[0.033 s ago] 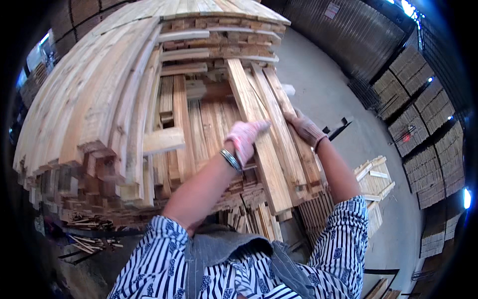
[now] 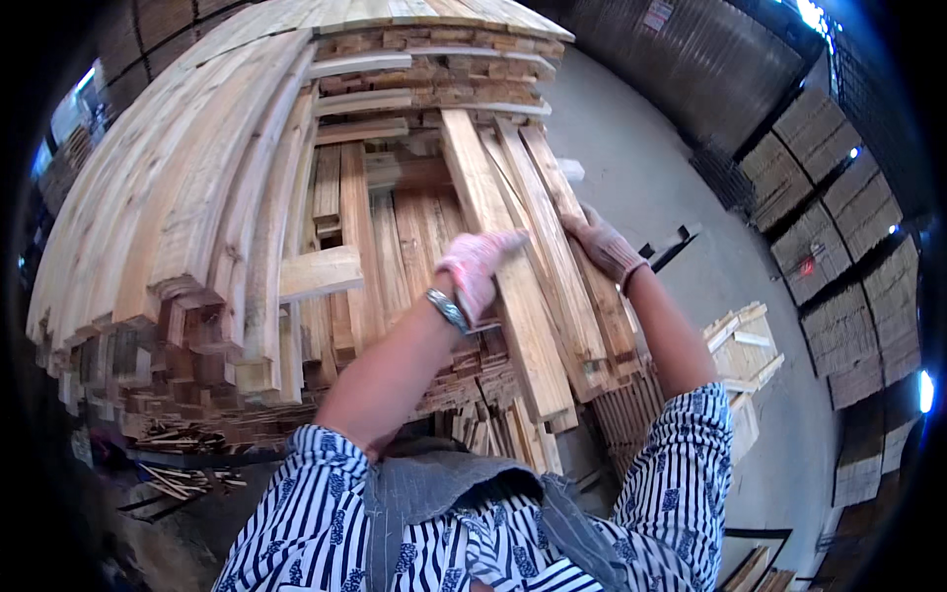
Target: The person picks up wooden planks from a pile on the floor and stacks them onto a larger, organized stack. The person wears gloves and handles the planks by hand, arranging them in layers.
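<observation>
We had both gloved hands up on the long pale planks that lay slanting across the top of the big timber stack, their near ends jutting out over the stack's front edge toward our chest. Our left hand, in a pinkish work glove with a metal bracelet at the wrist, lay over the widest plank with its fingers flat and spread, pressing rather than clenched. Our right hand rested on the outer plank at the right side of the bundle, its fingers curled over the board's far edge in a loose hold; whether the thumb closed underneath we could not tell. We judged the boards to be stiff, rough-sawn and fairly heavy for their length, likely to tip at the overhanging end, with splintery edges that made the gloves sensible; a hold around the edges near the middle of a board seemed the surest. How many planks lay in the slanted bundle, and whether they were loose or pinned by the layers above, was hard to make out, since our forearms covered part of them. The lower face of the stack was lost in shadow, with only loose offcuts showing at its foot. Across the concrete floor stood further bundled timber piles, bent by the lens and cut off at the rim.
</observation>
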The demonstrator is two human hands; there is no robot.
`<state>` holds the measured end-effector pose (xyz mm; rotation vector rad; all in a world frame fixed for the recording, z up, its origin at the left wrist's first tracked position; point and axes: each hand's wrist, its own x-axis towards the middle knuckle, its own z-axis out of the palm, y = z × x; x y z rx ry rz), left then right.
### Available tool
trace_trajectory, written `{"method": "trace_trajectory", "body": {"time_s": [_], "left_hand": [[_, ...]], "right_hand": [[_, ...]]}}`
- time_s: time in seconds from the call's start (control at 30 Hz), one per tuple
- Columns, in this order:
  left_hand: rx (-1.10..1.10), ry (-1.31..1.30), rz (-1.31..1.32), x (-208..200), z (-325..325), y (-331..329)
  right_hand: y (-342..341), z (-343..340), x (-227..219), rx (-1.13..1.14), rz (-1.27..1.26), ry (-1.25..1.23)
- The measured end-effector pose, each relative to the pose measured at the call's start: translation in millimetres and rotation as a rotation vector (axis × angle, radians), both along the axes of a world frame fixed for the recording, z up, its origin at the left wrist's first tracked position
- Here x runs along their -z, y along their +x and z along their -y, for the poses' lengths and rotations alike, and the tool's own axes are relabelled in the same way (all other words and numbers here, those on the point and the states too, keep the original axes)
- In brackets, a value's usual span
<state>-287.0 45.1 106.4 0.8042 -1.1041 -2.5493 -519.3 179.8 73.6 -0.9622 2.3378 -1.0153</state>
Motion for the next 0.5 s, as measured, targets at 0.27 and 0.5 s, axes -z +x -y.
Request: {"method": "trace_trajectory", "body": {"time_s": [0.27,0.5], "left_hand": [[-0.078,-0.240,0.104,75,70,2],[-0.339,-0.026,-0.108,64,92,9]], "right_hand": [[61,14,-59,0.076,-0.688,0.259],[179,98,-69,-0.259,-0.346,-0.067]]}}
